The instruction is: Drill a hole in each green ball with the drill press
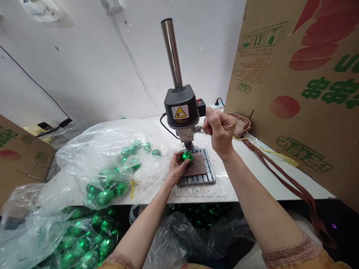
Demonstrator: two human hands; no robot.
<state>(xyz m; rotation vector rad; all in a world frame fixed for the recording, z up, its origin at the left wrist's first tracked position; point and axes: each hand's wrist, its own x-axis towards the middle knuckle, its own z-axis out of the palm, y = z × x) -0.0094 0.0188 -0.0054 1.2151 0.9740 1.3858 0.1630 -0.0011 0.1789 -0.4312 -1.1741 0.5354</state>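
My left hand (176, 165) grips a shiny green mirrored ball (187, 157) between thumb and fingers, right under the chuck (189, 145) of a small bench drill press (181, 102). Beneath the ball is a brown board (198, 165) on the slotted metal base (193, 181). My right hand (220, 129) is closed in a fist at the right side of the drill head, around the feed handle, most of which the fingers hide. Whether the drill tip touches the ball cannot be made out.
Several green balls (105, 197) lie in a clear plastic bag (84, 145) on the white table (157, 192), left of the drill. More bagged balls (81, 243) sit below the table edge. At right are a brown strap (277, 175), a small bag (238, 125) and a large carton (294, 82). Dark shavings litter the base.
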